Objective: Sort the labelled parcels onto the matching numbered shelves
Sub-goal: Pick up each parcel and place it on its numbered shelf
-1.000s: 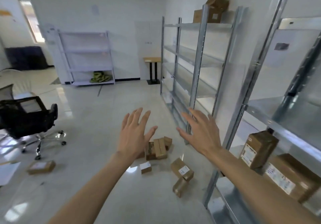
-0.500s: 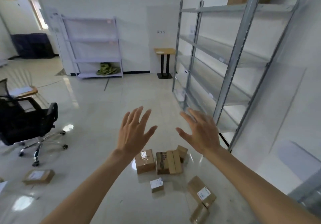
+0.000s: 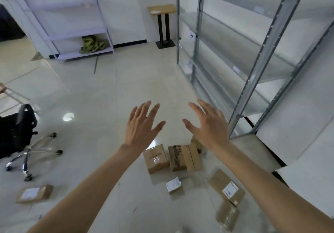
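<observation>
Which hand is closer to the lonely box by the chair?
The left hand. That box lies on the floor far off to its left, near the office chair. The right hand is further right, over the parcels beside the metal shelves.

Two bare forearms are seen, uncovered by any sleeve up to the frame's lower edge. The left hand (image 3: 140, 129) and right hand (image 3: 210, 128) are ungloved; fingers and wrists are shown bare.
</observation>
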A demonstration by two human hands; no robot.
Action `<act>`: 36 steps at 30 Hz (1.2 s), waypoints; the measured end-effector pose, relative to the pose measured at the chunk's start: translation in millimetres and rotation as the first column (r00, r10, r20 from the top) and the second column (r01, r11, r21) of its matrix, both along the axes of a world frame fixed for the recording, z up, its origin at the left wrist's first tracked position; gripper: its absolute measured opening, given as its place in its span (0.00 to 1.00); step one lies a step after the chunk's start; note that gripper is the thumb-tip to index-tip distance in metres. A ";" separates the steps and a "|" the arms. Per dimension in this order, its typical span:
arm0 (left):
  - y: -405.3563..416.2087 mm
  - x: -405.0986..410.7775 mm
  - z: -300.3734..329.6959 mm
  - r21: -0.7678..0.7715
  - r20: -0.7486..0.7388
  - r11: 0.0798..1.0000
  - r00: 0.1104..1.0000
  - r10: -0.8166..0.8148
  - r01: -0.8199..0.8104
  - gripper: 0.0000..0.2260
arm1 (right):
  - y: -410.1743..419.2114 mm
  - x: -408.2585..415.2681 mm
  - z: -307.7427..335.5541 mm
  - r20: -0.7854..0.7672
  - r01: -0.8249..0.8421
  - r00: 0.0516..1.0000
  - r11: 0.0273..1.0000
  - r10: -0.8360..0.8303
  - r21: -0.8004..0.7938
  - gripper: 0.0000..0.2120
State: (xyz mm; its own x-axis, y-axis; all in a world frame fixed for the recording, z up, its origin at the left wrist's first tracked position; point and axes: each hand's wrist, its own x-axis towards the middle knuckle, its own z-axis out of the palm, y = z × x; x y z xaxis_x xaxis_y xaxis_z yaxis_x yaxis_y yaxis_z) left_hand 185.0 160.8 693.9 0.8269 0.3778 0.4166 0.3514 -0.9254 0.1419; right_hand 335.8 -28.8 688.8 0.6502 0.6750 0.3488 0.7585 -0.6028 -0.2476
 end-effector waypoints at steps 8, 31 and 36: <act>57.8 95.7 -236.2 -0.177 -0.201 0.972 0.961 -0.189 0.154 0.25 | 30.5 56.4 -234.1 -0.318 0.189 0.933 0.981 -0.170 0.029 0.29; 101.9 96.7 -894.6 -0.392 -0.553 0.852 0.651 -0.520 0.346 0.32 | 79.5 -57.9 -884.5 -0.697 0.455 0.420 0.799 -0.582 -0.393 0.33; 101.6 89.6 -940.9 -0.427 -0.569 0.828 0.604 -0.558 0.364 0.34 | 94.9 -76.6 -931.6 -0.738 0.501 0.392 0.800 -0.550 -0.330 0.37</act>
